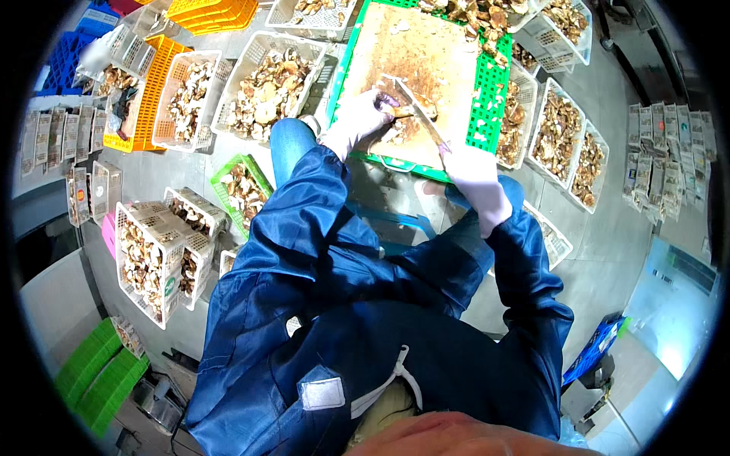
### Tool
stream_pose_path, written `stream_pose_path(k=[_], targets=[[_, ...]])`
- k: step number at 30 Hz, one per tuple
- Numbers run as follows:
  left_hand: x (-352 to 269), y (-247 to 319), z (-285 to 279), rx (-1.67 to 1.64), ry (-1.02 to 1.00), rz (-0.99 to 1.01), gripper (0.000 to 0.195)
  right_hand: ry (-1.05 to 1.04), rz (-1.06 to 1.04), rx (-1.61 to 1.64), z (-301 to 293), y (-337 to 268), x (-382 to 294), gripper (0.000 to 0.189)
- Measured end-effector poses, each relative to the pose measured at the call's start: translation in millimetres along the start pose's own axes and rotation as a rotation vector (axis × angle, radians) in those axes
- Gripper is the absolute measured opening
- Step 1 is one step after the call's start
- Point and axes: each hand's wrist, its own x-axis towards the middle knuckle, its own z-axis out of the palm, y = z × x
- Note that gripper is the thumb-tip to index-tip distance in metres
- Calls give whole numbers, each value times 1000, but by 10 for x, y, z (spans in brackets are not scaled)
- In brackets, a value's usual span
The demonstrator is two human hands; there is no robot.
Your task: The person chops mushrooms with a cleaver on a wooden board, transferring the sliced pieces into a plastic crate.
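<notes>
In front of me a wooden cutting board (439, 51) lies on a green plastic crate (491, 108). My left hand (365, 118), in a white glove with stained fingertips, is at the board's near left part with its fingers closed on a mushroom piece (404, 112). My right hand (470, 174), gloved too, holds a knife (419, 108) by its handle; the blade points up and left across the board, beside the piece. Trimmings and brown stains lie around the blade. A heap of brown mushrooms (479, 17) rests at the far right of the board and crate.
White baskets of mushrooms stand left (274, 94) and right (556, 134) of the board. An orange crate (151, 94) is farther left. A small green basket (242, 191) stands by my left knee, with stacked white baskets (165, 251) nearby. My knees flank the green crate's near edge.
</notes>
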Motion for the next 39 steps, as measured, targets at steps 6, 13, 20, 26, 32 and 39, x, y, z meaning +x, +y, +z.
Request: stream_pose_path(k=[6, 13, 20, 26, 32, 39], targets=[[-137, 161, -52, -18, 84, 163, 32, 44, 338, 394, -114, 33, -187, 21], [-163, 395, 170, -79, 132, 130, 40, -256, 1281, 1031, -246, 30, -312, 36], [-66, 303, 483, 517, 382, 297, 32, -306, 1241, 1127, -231, -127, -225, 34], [-32, 408, 381, -963, -212, 43, 28, -252, 1284, 1410, -309, -201, -140, 34], [-278, 484, 86, -1124, -111, 63, 42, -174, 1019, 1292, -211, -294, 39, 34], [-380, -172, -1041, -1284, 376, 244, 34, -397, 1101, 1261, -447, -456, 680, 35]])
